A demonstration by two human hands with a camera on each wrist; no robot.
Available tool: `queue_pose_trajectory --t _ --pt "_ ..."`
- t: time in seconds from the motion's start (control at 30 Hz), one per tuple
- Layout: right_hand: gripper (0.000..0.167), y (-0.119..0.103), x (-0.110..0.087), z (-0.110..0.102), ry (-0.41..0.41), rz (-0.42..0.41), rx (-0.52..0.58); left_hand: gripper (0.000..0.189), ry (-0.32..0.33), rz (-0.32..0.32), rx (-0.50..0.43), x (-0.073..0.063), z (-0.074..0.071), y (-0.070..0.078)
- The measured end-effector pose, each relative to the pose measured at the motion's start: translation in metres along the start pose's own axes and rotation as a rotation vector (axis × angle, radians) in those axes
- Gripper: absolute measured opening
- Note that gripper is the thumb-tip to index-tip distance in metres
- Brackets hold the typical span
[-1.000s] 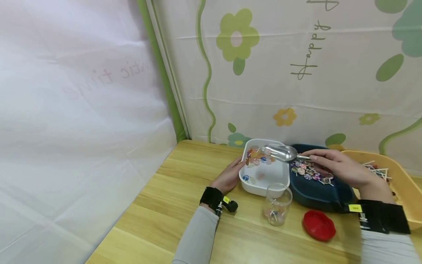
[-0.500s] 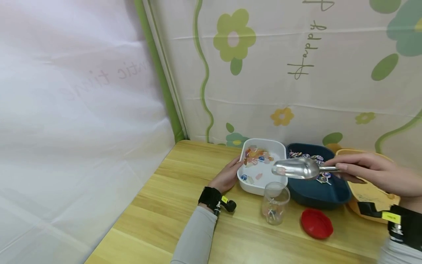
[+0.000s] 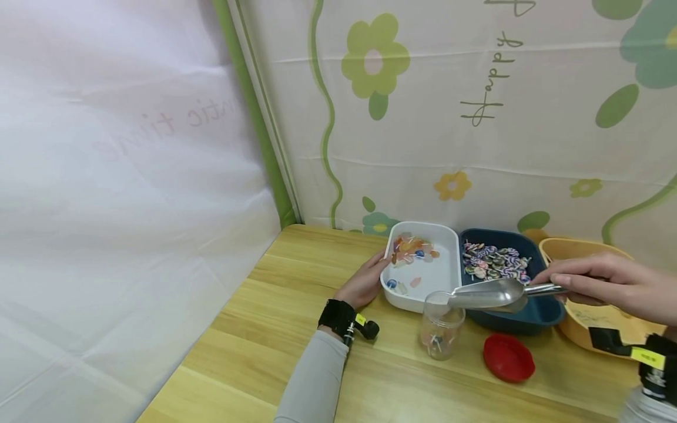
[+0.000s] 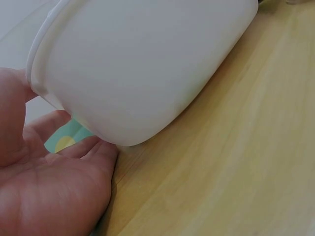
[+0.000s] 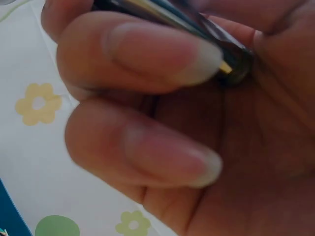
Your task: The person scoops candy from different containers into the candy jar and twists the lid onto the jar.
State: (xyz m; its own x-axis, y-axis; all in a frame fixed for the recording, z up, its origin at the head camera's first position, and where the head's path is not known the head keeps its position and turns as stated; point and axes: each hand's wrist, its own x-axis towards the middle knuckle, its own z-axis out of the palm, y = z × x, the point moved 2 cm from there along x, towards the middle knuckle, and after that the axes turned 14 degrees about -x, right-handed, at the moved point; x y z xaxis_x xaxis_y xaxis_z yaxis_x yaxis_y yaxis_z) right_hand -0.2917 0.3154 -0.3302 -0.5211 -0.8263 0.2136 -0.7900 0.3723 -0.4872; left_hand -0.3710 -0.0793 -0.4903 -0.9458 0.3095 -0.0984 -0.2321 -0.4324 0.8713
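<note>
My right hand [image 3: 597,282] grips the handle of a metal scoop [image 3: 489,294], its fingers curled round it in the right wrist view. The scoop's tip is over the mouth of a clear plastic cup [image 3: 443,329] with a few candies at the bottom. What the scoop carries is hard to make out. My left hand [image 3: 365,282] holds the left side of a white bin [image 3: 423,294], with the thumb at the rim in the left wrist view. Inside that bin lie orange, pink and blue lollipops [image 3: 412,249].
A dark blue bin [image 3: 545,308] with many swirled lollipops [image 3: 494,261] adjoins the white one. Further right stands a yellow bin [image 3: 587,247], partly behind my right hand. A red lid [image 3: 509,358] lies on the wooden table [image 3: 402,388]. A patterned curtain [image 3: 412,147] hangs behind.
My right hand has drawn the scoop from above the white and blue bins towards me, right and down, to the cup's mouth. The left hand stays on the white bin.
</note>
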Motion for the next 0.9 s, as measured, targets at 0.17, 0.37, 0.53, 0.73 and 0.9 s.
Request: queue_pose_trajectory --t 0.17,0.37,0.53,0.73,0.9 --pt "0.044 -0.001 -0.001 -0.001 0.001 0.032 -0.013 0.054 -0.009 0.005 -0.004 0.001 0.000 0.000" --pt "0.038 0.000 -0.001 0.002 0.062 0.163 -0.084 0.053 -0.008 0.008 -0.010 0.001 0.000 -0.001" --pt "0.034 0.003 0.006 0.003 0.101 0.237 -0.104 0.052 -0.002 0.004 0.002 0.001 0.000 -0.001" --pt "0.028 0.001 0.029 0.009 0.145 0.349 -0.155 0.052 -0.007 0.004 0.002 0.002 -0.001 -0.001" --pt "0.026 0.010 0.054 0.022 0.145 0.306 -0.109 0.052 -0.009 -0.004 0.001 0.002 -0.002 -0.001"
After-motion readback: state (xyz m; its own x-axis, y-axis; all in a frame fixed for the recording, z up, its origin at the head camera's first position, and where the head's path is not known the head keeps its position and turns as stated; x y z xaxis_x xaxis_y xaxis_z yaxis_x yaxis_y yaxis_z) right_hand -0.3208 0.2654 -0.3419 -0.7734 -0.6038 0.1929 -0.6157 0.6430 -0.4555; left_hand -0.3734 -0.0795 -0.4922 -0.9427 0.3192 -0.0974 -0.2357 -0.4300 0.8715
